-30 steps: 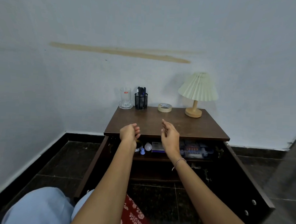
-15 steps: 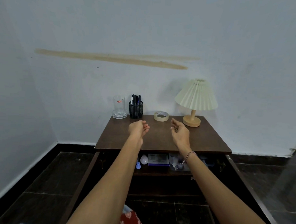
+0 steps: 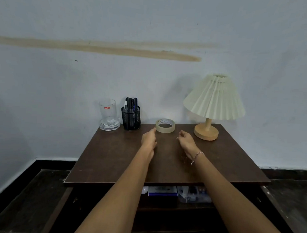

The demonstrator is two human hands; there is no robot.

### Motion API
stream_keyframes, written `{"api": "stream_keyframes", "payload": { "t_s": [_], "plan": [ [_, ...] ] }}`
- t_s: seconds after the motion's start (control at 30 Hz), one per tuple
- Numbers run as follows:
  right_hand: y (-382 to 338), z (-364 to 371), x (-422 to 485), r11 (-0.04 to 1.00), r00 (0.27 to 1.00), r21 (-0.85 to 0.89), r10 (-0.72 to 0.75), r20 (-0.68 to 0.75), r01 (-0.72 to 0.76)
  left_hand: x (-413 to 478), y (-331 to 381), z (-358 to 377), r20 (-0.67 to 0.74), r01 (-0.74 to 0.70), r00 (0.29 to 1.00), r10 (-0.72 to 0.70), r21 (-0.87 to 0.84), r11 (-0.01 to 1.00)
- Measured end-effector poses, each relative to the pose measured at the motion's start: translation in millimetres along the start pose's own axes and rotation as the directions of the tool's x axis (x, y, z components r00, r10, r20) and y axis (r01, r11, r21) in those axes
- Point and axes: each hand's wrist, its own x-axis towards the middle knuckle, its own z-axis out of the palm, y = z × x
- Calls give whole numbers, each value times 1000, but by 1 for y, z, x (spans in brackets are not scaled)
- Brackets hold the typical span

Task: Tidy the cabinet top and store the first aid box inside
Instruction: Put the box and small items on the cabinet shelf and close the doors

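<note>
The dark wooden cabinet top (image 3: 113,158) carries a glass (image 3: 108,114) on a glass dish, a black mesh pen holder (image 3: 131,116), a roll of tape (image 3: 165,125) and a pleated lamp (image 3: 210,108) along the wall. My left hand (image 3: 149,139) hovers just left of the tape, fingers loosely curled, holding nothing. To the right of the tape is my right hand (image 3: 186,141), also empty and half curled. On the shelf below lie a clear plastic box with small items (image 3: 193,194) and a blue-and-white box (image 3: 162,191).
Both cabinet doors hang open at the left (image 3: 57,209) and right (image 3: 274,207). The floor is dark tile; a white wall stands directly behind the cabinet. A small white bulb-like thing (image 3: 144,190) sits on the shelf left of the boxes.
Both hands have risen from in front of the open shelf to above the cabinet top and reached toward the tape. The view has moved closer and higher.
</note>
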Motion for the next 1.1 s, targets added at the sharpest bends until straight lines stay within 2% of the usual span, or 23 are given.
{"api": "stream_keyframes", "payload": {
  "t_s": [0.13,0.37,0.63,0.8,0.97,1.03,1.1],
  "plan": [
    [5,-2,35,999,999,-29,21,49,-20,30,4,1,111,0,994,-5,53,999],
    [5,9,74,993,999,-115,-32,24,35,56,9,7,260,-61,965,19,155,986],
    [5,15,84,992,997,-119,-47,-53,41,69,9,8,245,-69,970,5,254,965],
    [5,17,79,987,993,-131,-103,-62,94,74,5,8,226,-96,973,38,250,963],
    [4,25,71,998,980,1,-66,-188,67,67,5,9,194,-83,980,44,201,976],
    [1,27,67,987,975,161,7,-224,29,60,7,6,209,-58,978,20,177,982],
    [-6,28,59,943,977,329,110,-183,-44,52,5,2,212,-34,977,0,157,987]
  ]
}}
